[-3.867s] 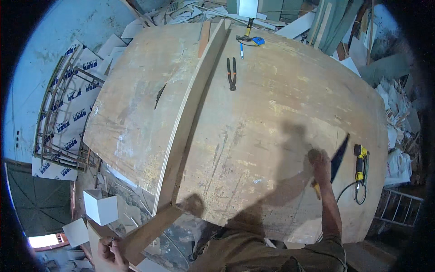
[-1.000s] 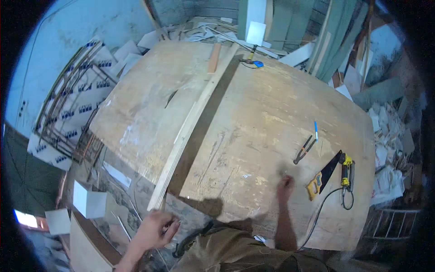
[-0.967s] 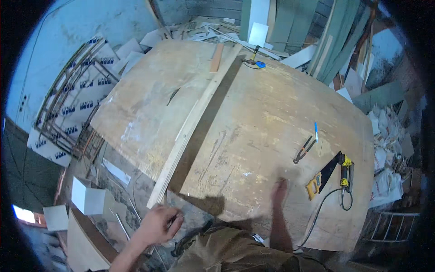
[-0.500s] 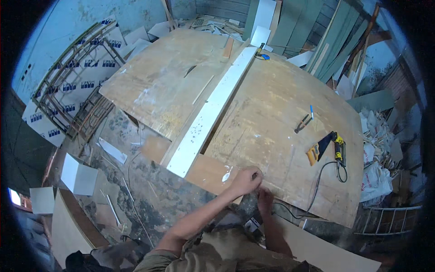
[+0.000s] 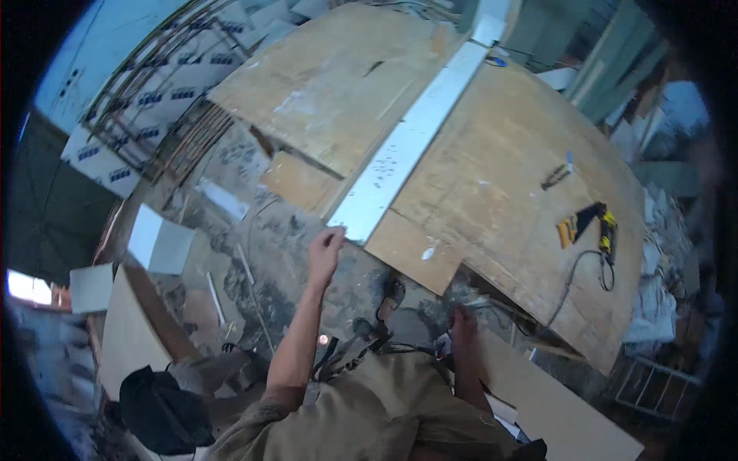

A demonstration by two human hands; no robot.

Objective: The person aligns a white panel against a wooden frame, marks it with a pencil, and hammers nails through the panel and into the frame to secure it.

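A long white board [image 5: 407, 140] lies across the wooden tabletop, with small dark bits scattered on it. At its near end is my left hand [image 5: 326, 252], its thumb and fingers pinched together; whatever is between them is too small to make out. Beside my right hip hangs my right hand [image 5: 463, 330], lowered under the table's edge, its fingers blurred. A flat brown panel [image 5: 415, 250] juts out from the near side of the table, between my two hands.
Pliers [image 5: 554, 177], a handsaw [image 5: 578, 223] and a corded yellow-black power tool [image 5: 607, 237] lie on the tabletop [image 5: 492, 154] at right. Behind me at lower left, someone in a black cap [image 5: 165, 411] is close by. Offcuts [image 5: 161, 240] litter the floor at left.
My hands, close together before, are now apart: the left has moved left to the white board's end, the right has dropped to my side. The view has shifted too.
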